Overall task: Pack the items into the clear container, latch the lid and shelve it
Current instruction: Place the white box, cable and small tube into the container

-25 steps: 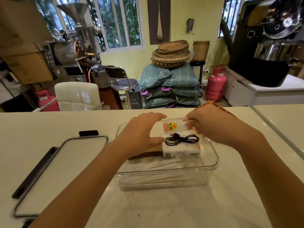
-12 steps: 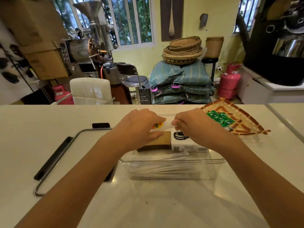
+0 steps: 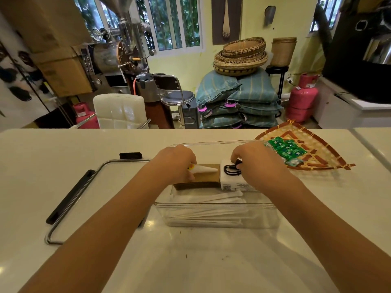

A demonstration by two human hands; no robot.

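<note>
The clear container (image 3: 220,216) stands on the white counter in front of me. Inside lie white paper-wrapped sticks (image 3: 211,197), a brown cardboard box (image 3: 203,180) and a white box (image 3: 230,182) with a coiled black cable (image 3: 231,169) on top. My left hand (image 3: 177,161) holds a small white packet (image 3: 204,169) with a yellow label over the brown box. My right hand (image 3: 256,161) rests on the white box, its fingertips pinching the black cable. The container's lid (image 3: 88,187), clear with black latches, lies flat to the left.
A woven fan-shaped tray (image 3: 321,153) with several green sachets (image 3: 285,148) sits at the back right of the counter. Beyond the counter are a white chair (image 3: 119,111), stacked sacks and pink gas cylinders.
Both hands have lowered into the container. The white packet passed from both hands to the left hand alone and now lies over the brown box. The right hand moved onto the cable.
</note>
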